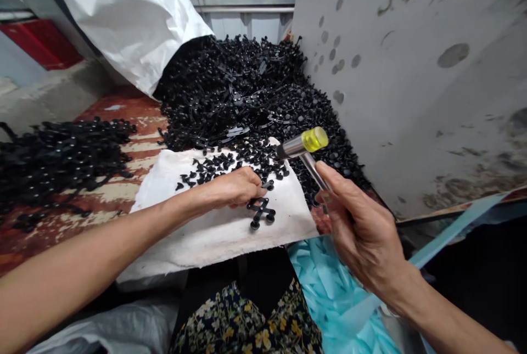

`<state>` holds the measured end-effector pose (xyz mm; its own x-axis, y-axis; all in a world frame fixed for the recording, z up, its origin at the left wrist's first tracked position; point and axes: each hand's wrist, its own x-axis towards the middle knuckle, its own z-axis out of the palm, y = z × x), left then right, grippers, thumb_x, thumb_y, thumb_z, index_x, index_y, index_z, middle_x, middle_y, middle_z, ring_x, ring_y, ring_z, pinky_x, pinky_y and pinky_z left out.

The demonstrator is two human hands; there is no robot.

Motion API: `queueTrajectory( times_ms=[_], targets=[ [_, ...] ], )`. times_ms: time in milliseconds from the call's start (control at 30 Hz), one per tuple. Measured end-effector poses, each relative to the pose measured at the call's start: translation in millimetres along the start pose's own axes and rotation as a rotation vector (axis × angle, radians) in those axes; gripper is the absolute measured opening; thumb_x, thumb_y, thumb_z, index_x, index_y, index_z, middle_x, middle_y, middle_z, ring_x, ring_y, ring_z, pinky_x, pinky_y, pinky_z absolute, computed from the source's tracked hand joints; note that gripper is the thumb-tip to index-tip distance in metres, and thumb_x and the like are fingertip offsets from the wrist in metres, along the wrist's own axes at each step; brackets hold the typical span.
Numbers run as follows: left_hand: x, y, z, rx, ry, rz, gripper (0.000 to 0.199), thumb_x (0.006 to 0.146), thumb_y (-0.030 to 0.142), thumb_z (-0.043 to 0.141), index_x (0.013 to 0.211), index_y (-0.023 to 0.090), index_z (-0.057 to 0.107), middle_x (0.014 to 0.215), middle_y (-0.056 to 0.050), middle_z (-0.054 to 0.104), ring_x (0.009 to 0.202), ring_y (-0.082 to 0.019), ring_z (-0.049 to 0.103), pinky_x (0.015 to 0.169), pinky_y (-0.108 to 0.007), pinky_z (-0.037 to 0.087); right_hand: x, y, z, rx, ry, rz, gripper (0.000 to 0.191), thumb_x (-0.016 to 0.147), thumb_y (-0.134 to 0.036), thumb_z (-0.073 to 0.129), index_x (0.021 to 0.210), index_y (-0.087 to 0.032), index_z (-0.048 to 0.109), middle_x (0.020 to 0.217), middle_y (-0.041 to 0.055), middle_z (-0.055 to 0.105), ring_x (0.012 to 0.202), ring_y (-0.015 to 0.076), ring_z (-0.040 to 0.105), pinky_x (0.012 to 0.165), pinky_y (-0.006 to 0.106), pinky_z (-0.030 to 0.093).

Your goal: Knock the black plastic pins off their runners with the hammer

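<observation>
My right hand (362,228) is wrapped round the metal handle of a mallet (298,145), whose head has a yellow face and a black face. The mallet is raised over the right edge of a white cloth (197,233). Over the middle of that cloth, my left hand (242,186) has its fingers closed on a small black part. Right below these fingers is a crossed black linkage (259,211) with round ends. Small loose black pieces (209,167) lie on the cloth behind my left hand.
A large heap of black parts (239,85) rises behind the cloth, beside a white sack (140,19). Another black pile (61,156) lies on the worn red table (140,134) at left. A stained grey board (411,79) stands at right. Turquoise plastic (333,293) is below.
</observation>
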<state>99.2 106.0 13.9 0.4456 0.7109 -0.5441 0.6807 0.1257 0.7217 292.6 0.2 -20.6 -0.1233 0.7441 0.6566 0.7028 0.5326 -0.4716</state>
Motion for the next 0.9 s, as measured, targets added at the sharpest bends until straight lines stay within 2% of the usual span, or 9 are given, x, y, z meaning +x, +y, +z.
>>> queueTrajectory(
  times_ms=[133,300,433,533,600,667,733,833,900],
  targets=[
    [1.0,-1.8,0.4,-0.016,-0.003,-0.01,0.038,0.084,0.013,0.054,0.046,0.015,0.048,0.032,0.007,0.033,0.028,-0.004,0.023,0.031,-0.018,0.012,-3.4,5.1,3.9,-0.104,-0.19,-0.002,0.049,0.091,-0.008,0.041,0.137,-0.02,0.055,0.08,0.0053,0.064,0.062,0.0154,0.061,0.056,0.026,0.053],
    [3.1,-6.0,0.4,-0.025,-0.012,0.015,0.036,0.083,0.017,0.055,0.047,0.015,0.05,0.032,0.006,0.034,0.029,-0.005,0.024,0.032,-0.018,0.014,-5.0,6.9,6.9,-0.028,-0.019,0.002,0.058,0.092,-0.006,0.043,0.147,-0.023,0.042,0.1,0.0086,0.069,0.078,0.0166,0.066,0.071,0.029,0.056],
    [5.9,-11.1,0.5,0.008,-0.01,0.022,0.033,0.081,0.018,0.055,0.048,0.016,0.052,0.032,0.006,0.034,0.029,-0.006,0.025,0.033,-0.019,0.016,-10.1,12.5,10.4,-0.085,-0.191,0.016,0.052,0.091,-0.007,0.042,0.139,-0.022,0.053,0.094,0.008,0.07,0.08,0.0193,0.068,0.071,0.03,0.056],
    [9.4,-14.7,-0.8,0.024,-0.013,0.037,0.032,0.08,0.022,0.055,0.049,0.016,0.053,0.033,0.006,0.033,0.03,-0.006,0.025,0.034,-0.021,0.015,-14.7,16.4,12.8,-0.024,-0.128,0.074,0.054,0.092,-0.009,0.043,0.144,-0.02,0.047,0.098,0.009,0.069,0.079,0.018,0.067,0.073,0.03,0.056],
    [10.3,-16.0,-2.4,0.075,0.009,0.056,0.03,0.079,0.023,0.055,0.05,0.017,0.053,0.034,0.006,0.033,0.031,-0.007,0.025,0.035,-0.021,0.015,-13.7,17.0,12.9,0.003,-0.164,0.113,0.05,0.091,-0.012,0.043,0.14,-0.02,0.052,0.101,0.0098,0.07,0.082,0.0194,0.068,0.075,0.031,0.056],
    [7.7,-16.1,-2.6,0.178,0.038,0.107,0.028,0.078,0.022,0.054,0.05,0.016,0.053,0.038,0.005,0.038,0.035,-0.007,0.029,0.037,-0.022,0.016,-8.6,15.2,11.8,0.044,-0.217,0.223,0.043,0.091,-0.018,0.044,0.131,-0.019,0.059,0.106,0.0107,0.071,0.09,0.0225,0.069,0.079,0.035,0.055],
    [0.5,-15.6,0.9,0.261,-0.002,0.193,0.028,0.08,0.023,0.052,0.053,0.016,0.053,0.044,0.003,0.045,0.039,-0.008,0.033,0.039,-0.022,0.019,-2.0,10.2,10.7,0.153,-0.183,0.369,0.038,0.09,-0.027,0.049,0.125,-0.019,0.061,0.108,0.0107,0.07,0.093,0.0236,0.068,0.08,0.036,0.055],
    [-18.1,-15.8,14.0,0.312,-0.119,0.388,0.027,0.084,0.026,0.047,0.058,0.017,0.05,0.052,0.003,0.049,0.046,-0.009,0.039,0.045,-0.022,0.025,3.3,-2.9,13.0,0.429,-0.207,0.581,0.029,0.081,-0.037,0.063,0.103,-0.019,0.063,0.08,0.0036,0.067,0.064,0.0171,0.062,0.057,0.028,0.052],
    [-33.0,-18.1,23.2,0.356,-0.11,0.47,0.028,0.086,0.029,0.046,0.06,0.018,0.048,0.054,0.004,0.046,0.049,-0.009,0.04,0.048,-0.022,0.027,0.7,-12.8,17.4,0.647,-0.328,0.75,0.026,0.077,-0.042,0.065,0.088,-0.02,0.059,0.055,-0.0054,0.053,0.042,0.0102,0.045,0.039,0.022,0.04]
  ],
)
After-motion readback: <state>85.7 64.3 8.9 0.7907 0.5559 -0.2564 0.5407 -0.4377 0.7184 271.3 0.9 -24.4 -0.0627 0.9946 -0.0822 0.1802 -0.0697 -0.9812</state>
